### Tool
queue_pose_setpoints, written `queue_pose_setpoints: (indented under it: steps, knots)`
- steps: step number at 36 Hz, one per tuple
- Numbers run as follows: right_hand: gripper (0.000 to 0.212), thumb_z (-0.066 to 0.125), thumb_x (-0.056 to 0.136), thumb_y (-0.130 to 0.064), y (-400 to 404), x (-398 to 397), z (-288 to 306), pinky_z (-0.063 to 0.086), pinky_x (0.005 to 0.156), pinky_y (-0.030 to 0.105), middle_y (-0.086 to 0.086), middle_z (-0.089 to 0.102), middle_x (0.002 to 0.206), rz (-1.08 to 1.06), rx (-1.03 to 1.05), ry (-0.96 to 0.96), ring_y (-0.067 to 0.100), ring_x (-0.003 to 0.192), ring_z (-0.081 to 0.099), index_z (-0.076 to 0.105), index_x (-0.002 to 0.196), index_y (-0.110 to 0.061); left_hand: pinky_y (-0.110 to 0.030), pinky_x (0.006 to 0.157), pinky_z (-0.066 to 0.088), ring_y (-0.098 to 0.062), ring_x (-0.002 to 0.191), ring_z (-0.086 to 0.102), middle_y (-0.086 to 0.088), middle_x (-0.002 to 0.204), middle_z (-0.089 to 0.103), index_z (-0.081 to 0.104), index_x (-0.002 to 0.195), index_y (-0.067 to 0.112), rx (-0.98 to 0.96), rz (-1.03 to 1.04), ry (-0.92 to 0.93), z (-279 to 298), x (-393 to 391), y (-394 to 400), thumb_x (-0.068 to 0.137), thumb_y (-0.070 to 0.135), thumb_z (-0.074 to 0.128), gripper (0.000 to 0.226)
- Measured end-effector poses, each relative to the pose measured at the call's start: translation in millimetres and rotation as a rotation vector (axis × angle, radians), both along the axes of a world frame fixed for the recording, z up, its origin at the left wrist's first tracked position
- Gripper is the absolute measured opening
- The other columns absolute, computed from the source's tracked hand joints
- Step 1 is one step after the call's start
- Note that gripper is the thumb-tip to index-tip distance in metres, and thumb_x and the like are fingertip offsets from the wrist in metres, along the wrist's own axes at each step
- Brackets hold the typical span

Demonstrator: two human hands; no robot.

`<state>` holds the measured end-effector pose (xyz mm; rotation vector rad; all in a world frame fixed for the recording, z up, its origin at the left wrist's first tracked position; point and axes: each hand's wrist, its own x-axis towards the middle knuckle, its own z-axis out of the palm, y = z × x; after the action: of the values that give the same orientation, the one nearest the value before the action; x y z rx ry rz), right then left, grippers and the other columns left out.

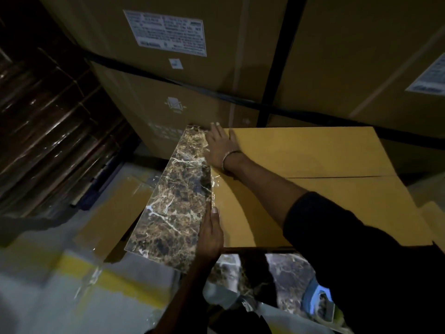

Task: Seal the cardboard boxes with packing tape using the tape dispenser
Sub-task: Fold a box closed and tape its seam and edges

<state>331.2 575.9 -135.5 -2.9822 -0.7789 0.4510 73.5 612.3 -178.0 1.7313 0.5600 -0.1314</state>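
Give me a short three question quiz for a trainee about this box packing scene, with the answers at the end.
1. True or false: the right hand lies flat at the far end of the cardboard box, fingers straight.
2. Which is the left hand touching? A) the shipping label B) the near edge of the marble-patterned tile C) the yellow floor stripe
3. Fill in: the seam between the box's two top flaps shows no ____ over it.

Key: 1 true. 2 B. 3 tape; clear film shows only along the box's left edge, beside the tile.
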Motion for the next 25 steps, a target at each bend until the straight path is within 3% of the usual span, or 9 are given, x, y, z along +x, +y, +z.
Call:
queue_pose_setpoints:
  steps: [4, 7, 9, 11, 13, 17, 20, 23, 25]
  knots:
    - [0.081, 0.027, 0.103, -0.057, -18.3, -61.6, -12.6, -0.004, 0.124, 0.062, 0.008, -0.017, 0.172, -0.019, 0.101, -0.025, 0.027, 0.159, -0.016, -0.004, 0.166, -0.016, -0.028, 0.127, 0.024, -0.013, 0.156, 0.030, 0.002, 0.169, 0.034, 0.032, 0.166, 0.017, -0.017, 0.000, 0.016, 0.5, 0.8, -2.3, 0.108, 0.056, 0.029, 0.070]
    - [0.078, 0.018, 0.105, -0.060, -38.7, -118.7, -16.6, -0.007, 0.125, 0.059, 0.004, -0.016, 0.172, 0.016, 0.157, -0.023, 0.023, 0.158, -0.017, -0.007, 0.165, -0.019, -0.004, 0.117, 0.016, -0.022, 0.159, 0.027, -0.007, 0.169, 0.031, 0.032, 0.163, 0.005, 0.116, -0.046, -0.022, -6.6, 0.0, -0.3, 0.116, 0.036, 0.032, 0.056]
    - [0.072, 0.015, 0.108, -0.058, -57.4, -148.3, -15.2, -0.009, 0.126, 0.054, -0.001, -0.015, 0.172, 0.051, 0.228, 0.009, 0.017, 0.158, -0.018, -0.005, 0.166, -0.020, 0.004, 0.110, 0.015, -0.020, 0.157, 0.028, -0.005, 0.167, 0.032, 0.033, 0.161, 0.004, 0.172, -0.054, -0.034, -4.8, -0.8, -1.2, 0.116, 0.023, 0.031, 0.049]
    - [0.068, 0.018, 0.109, -0.057, -79.4, -164.0, -11.2, -0.007, 0.127, 0.050, -0.005, -0.009, 0.173, 0.067, 0.318, 0.047, 0.012, 0.158, -0.015, 0.002, 0.167, -0.022, -0.007, 0.114, 0.021, -0.015, 0.154, 0.034, -0.004, 0.167, 0.038, 0.037, 0.162, 0.012, 0.189, -0.028, -0.026, 4.0, -0.6, -4.3, 0.114, 0.034, 0.030, 0.054]
    - [0.068, 0.023, 0.108, -0.060, -106.7, -169.4, -9.1, -0.002, 0.128, 0.048, -0.005, 0.000, 0.174, 0.006, 0.392, 0.043, 0.011, 0.159, -0.008, 0.011, 0.166, -0.027, -0.026, 0.117, 0.032, -0.023, 0.150, 0.043, -0.007, 0.163, 0.046, 0.040, 0.161, 0.016, 0.253, 0.013, -0.026, 8.6, -1.2, -6.9, 0.112, 0.047, 0.030, 0.059]
    - [0.064, 0.042, 0.102, -0.058, -183.3, -167.3, -16.0, 0.018, 0.122, 0.050, 0.002, 0.028, 0.169, -0.271, 0.422, -0.150, 0.017, 0.158, 0.016, 0.037, 0.158, -0.027, -0.055, 0.106, 0.049, -0.043, 0.133, 0.054, -0.021, 0.152, 0.051, 0.038, 0.158, 0.008, 0.688, 0.074, -0.065, 22.4, 2.5, -14.3, 0.110, 0.036, 0.039, 0.055]
    - [0.055, 0.052, 0.100, -0.051, -250.8, -164.9, -14.2, 0.026, 0.116, 0.049, 0.008, 0.039, 0.162, -0.499, 0.366, -0.282, 0.023, 0.155, 0.026, 0.048, 0.148, -0.024, -0.058, 0.112, 0.040, -0.042, 0.136, 0.048, -0.021, 0.150, 0.049, 0.042, 0.154, 0.007, 0.869, 0.014, -0.168, 45.0, 15.8, -31.1, 0.092, 0.019, 0.064, 0.066]
    - [0.055, 0.048, 0.101, -0.053, -316.9, -166.7, -7.3, 0.027, 0.114, 0.054, 0.013, 0.034, 0.161, -0.748, 0.269, -0.357, 0.028, 0.153, 0.025, 0.046, 0.146, -0.021, -0.056, 0.122, 0.028, -0.037, 0.148, 0.039, -0.019, 0.161, 0.043, 0.049, 0.151, 0.012, 0.959, -0.157, -0.221, 57.3, 29.9, -60.7, 0.096, 0.035, 0.057, 0.060]
    - [0.072, 0.036, 0.100, -0.064, -357.6, -169.7, -5.6, 0.025, 0.115, 0.058, 0.018, 0.028, 0.164, -0.955, 0.197, -0.347, 0.034, 0.153, 0.022, 0.039, 0.152, -0.014, -0.057, 0.125, 0.022, -0.034, 0.154, 0.032, -0.016, 0.168, 0.035, 0.047, 0.155, 0.014, 0.974, -0.257, -0.195, 50.6, 35.9, -80.9, 0.101, 0.047, 0.049, 0.063]
